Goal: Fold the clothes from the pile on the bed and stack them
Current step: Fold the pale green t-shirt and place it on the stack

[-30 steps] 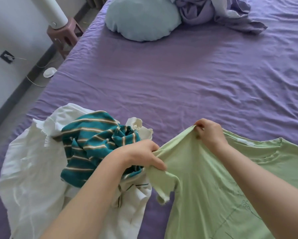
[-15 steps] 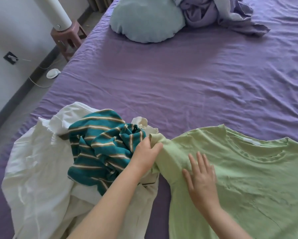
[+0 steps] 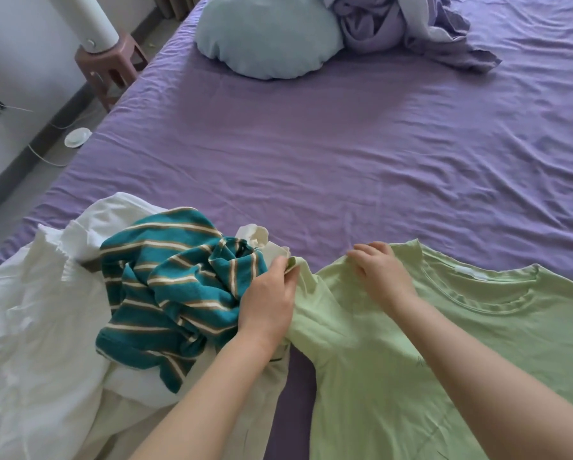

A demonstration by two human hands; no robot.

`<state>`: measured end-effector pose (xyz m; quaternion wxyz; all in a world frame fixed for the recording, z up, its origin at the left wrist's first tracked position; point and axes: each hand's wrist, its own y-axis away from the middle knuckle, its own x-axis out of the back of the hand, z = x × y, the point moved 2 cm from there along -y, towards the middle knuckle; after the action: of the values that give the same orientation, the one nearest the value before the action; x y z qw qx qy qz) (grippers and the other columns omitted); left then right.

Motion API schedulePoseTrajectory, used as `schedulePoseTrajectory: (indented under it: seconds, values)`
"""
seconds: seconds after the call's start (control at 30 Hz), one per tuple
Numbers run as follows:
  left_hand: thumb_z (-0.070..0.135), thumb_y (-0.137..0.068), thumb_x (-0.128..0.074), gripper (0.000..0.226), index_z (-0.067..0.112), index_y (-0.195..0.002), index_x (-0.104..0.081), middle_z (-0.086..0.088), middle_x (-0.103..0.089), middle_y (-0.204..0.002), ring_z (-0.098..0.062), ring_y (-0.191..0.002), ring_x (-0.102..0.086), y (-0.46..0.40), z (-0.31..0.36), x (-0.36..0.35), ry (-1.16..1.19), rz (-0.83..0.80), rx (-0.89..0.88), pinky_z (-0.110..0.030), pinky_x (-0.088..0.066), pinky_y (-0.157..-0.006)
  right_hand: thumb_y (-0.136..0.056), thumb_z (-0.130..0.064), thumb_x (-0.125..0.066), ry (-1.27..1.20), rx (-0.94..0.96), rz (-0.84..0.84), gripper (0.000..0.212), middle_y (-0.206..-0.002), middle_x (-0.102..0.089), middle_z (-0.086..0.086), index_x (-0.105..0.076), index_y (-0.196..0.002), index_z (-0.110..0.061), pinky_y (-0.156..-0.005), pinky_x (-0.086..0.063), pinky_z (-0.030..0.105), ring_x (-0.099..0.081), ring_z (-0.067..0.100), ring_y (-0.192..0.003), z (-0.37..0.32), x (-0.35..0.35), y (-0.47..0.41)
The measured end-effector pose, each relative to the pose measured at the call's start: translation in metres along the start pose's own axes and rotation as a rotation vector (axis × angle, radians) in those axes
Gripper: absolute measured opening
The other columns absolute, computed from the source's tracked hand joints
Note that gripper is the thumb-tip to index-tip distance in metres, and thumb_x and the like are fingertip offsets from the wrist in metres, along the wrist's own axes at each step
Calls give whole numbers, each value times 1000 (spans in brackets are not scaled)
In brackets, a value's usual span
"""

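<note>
A light green T-shirt (image 3: 460, 343) lies spread on the purple bed (image 3: 344, 154), collar toward the far side. My left hand (image 3: 268, 300) pinches the end of its left sleeve beside the pile. My right hand (image 3: 379, 270) grips the shirt's shoulder edge with curled fingers. The pile sits at the near left: a teal striped garment (image 3: 169, 290) bunched on top of white clothes (image 3: 36, 327).
A pale blue pillow (image 3: 268, 38) and a crumpled lilac blanket (image 3: 411, 28) lie at the head of the bed. Left of the bed stand a brown stool (image 3: 112, 64) with a white cylinder on it, and a cable and round white object on the floor.
The shirt went from held up to lying on the bed. My right hand smoothed the chest, then moved up to the shoulder edge. My left hand drew the sleeve outward.
</note>
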<state>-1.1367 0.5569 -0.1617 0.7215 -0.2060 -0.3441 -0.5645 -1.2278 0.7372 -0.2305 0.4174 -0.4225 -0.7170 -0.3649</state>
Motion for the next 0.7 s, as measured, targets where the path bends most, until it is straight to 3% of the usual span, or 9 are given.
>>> schedulePoseTrajectory:
  seconds: [0.07, 0.17, 0.3, 0.4, 0.47, 0.6, 0.7]
  values:
    - [38, -97, -45, 27, 15, -83, -49, 5, -53, -65, -24, -67, -52, 1, -2, 1, 3, 42, 28, -38, -42, -61, -94, -19, -52, 63, -49, 34, 22, -117, -63, -5, -66, -110, -17, -72, -43, 30, -40, 23, -119, 5, 2, -7]
    - [41, -92, -54, 33, 13, -74, -50, 1, -56, -63, -23, -66, -53, 3, -4, 5, -13, 65, 86, -37, -43, -61, -93, -22, -54, 158, -27, 91, 20, -110, -61, -3, -71, -103, -18, -65, -38, 28, -45, 23, -109, 11, 4, -12]
    - [36, -84, -65, 25, 15, -74, -57, 5, -56, -65, -18, -67, -53, 2, -8, 8, 45, -52, 136, -31, -42, -64, -94, -19, -52, -270, -235, 161, 20, -102, -51, -1, -69, -101, -10, -68, -35, 27, -53, 23, -87, 7, 9, -27]
    - [32, -83, -68, 17, 18, -90, -62, 15, -64, -86, -11, -82, -58, 1, -13, 10, 68, -118, 143, -28, -45, -73, -93, -6, -51, -358, -313, 187, 22, -115, -58, 13, -69, -104, -2, -84, -34, 26, -55, 30, -105, 3, 10, -42]
    - [29, -84, -66, 24, 19, -106, -60, 18, -57, -100, -6, -95, -55, 1, -16, 8, 19, -118, 157, -20, -39, -77, -92, -1, -48, -369, -306, 122, 24, -122, -59, 15, -67, -108, 1, -89, -30, 22, -53, 30, -115, -1, 7, -41]
    - [19, -87, -62, 12, 12, -95, -56, 5, -61, -91, -17, -87, -57, 1, -14, 6, -5, -61, 203, -22, -36, -67, -91, -1, -49, -414, -158, -19, 44, -149, -36, 10, -49, -135, -9, -108, -19, 20, -31, 21, -139, -24, 3, -14]
    - [13, -86, -62, 12, 9, -98, -61, -1, -65, -89, -18, -84, -58, 5, -5, 1, 57, -84, 175, -24, -42, -72, -91, -17, -60, -668, -81, -23, 34, -131, -56, -1, -57, -125, -17, -98, -35, 16, -49, 16, -126, -49, 10, 18]
